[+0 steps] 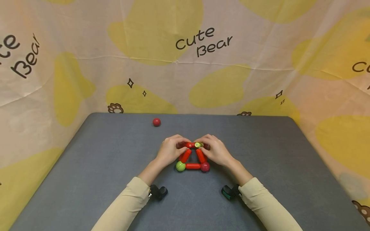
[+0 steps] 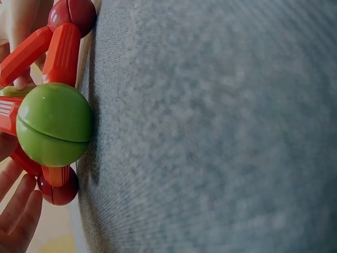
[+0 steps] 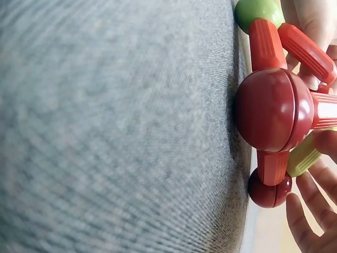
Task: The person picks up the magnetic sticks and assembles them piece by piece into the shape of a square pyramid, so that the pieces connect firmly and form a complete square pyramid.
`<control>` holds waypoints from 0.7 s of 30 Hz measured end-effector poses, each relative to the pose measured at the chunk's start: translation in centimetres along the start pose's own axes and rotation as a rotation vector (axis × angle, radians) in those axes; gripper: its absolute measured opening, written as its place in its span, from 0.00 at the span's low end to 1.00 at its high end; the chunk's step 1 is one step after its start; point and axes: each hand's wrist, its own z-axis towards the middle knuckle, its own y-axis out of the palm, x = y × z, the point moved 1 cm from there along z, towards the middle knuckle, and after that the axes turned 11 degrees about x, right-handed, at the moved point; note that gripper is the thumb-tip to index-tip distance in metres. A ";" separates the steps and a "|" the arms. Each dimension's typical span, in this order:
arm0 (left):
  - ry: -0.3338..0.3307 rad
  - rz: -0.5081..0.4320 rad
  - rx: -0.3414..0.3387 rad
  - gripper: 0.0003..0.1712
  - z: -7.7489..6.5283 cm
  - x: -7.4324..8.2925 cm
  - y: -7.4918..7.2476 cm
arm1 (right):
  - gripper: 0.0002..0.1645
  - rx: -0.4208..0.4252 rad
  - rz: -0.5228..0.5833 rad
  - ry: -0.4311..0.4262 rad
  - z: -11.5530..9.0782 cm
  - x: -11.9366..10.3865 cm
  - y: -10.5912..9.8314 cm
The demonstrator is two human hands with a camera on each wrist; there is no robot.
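Note:
A small frame of magnetic building sticks and balls stands between the hands. A green ball (image 1: pixel 180 166) and a dark red ball (image 1: pixel 205 166) form its near corners, joined by a red stick (image 1: pixel 192 166). Other red sticks (image 3: pixel 308 51) slant up from the corners. At the top, my left hand (image 1: pixel 170 150) pinches a red stick (image 2: pixel 23 161) between thumb and fingers. From the other side, my right hand (image 1: pixel 216 150) pinches a yellow-green stick (image 3: pixel 304 157), its end showing near the fingertips. Fingers partly cover the far side of the frame.
A loose red ball (image 1: pixel 156 122) lies near the back edge of the grey table (image 1: pixel 115 144). Behind the table hangs a patterned cloth (image 1: pixel 202 86). Both wrists carry dark camera mounts (image 1: pixel 158 192) low over the tabletop.

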 end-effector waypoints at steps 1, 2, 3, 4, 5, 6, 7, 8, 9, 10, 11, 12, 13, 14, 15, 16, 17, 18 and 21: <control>-0.001 0.002 0.000 0.12 0.0 0.0 0.0 | 0.17 -0.001 0.000 0.000 0.0 0.0 0.0; -0.002 0.003 0.000 0.12 0.0 0.0 0.0 | 0.17 0.000 -0.002 0.000 0.0 0.0 0.0; -0.003 0.004 0.000 0.12 0.0 0.0 0.0 | 0.17 0.000 -0.002 0.001 0.0 0.0 0.0; -0.005 0.003 0.000 0.12 0.0 0.0 0.0 | 0.17 -0.001 -0.002 0.001 0.0 -0.1 0.0; -0.009 0.002 -0.001 0.12 0.0 0.0 0.0 | 0.17 -0.001 -0.003 0.003 -0.1 -0.1 -0.1; -0.008 0.001 0.001 0.12 0.0 0.0 0.0 | 0.17 -0.001 -0.003 0.004 -0.1 -0.1 -0.1; -0.009 0.000 0.001 0.12 0.0 0.0 0.0 | 0.18 -0.003 -0.004 0.008 -0.1 -0.2 -0.1; -0.008 -0.003 0.003 0.12 0.0 0.0 -0.1 | 0.18 -0.003 -0.003 0.009 -0.2 -0.2 -0.1; -0.010 -0.005 0.002 0.12 0.0 0.0 -0.1 | 0.19 -0.002 -0.002 0.013 -0.2 -0.2 -0.2; -0.011 -0.009 0.002 0.12 0.0 0.0 -0.1 | 0.19 0.002 -0.002 0.018 -0.3 -0.2 -0.2; -0.011 -0.011 0.003 0.12 0.0 0.0 -0.1 | 0.20 0.007 -0.001 0.027 -0.4 -0.2 -0.3; -0.013 -0.016 0.002 0.12 0.0 0.0 -0.1 | 0.20 0.014 -0.001 0.040 -0.5 -0.2 -0.3; -0.016 -0.018 0.001 0.12 0.0 0.0 -0.1 | 0.21 0.022 0.002 0.057 -0.7 -0.1 -0.4; -0.015 -0.022 0.002 0.12 0.0 0.0 -0.1 | 0.21 0.032 0.005 0.079 -0.8 -0.1 -0.5; -0.019 -0.025 0.001 0.12 0.0 0.0 -0.1 | 0.21 0.046 0.010 0.103 -0.9 0.0 -0.5; -0.019 -0.026 0.002 0.12 0.0 0.0 -0.1 | 0.20 0.059 0.012 0.128 -1.0 0.1 -0.6; -0.021 -0.025 0.001 0.12 0.0 0.0 -0.1 | 0.20 0.073 0.016 0.157 -1.1 0.1 -0.7; -0.024 -0.025 0.000 0.13 0.0 0.0 -0.1 | 0.20 0.085 0.015 0.187 -1.1 0.2 -0.8; -0.032 -0.022 -0.004 0.12 0.0 0.1 -0.2 | 0.19 0.101 0.008 0.279 -1.3 0.3 -1.0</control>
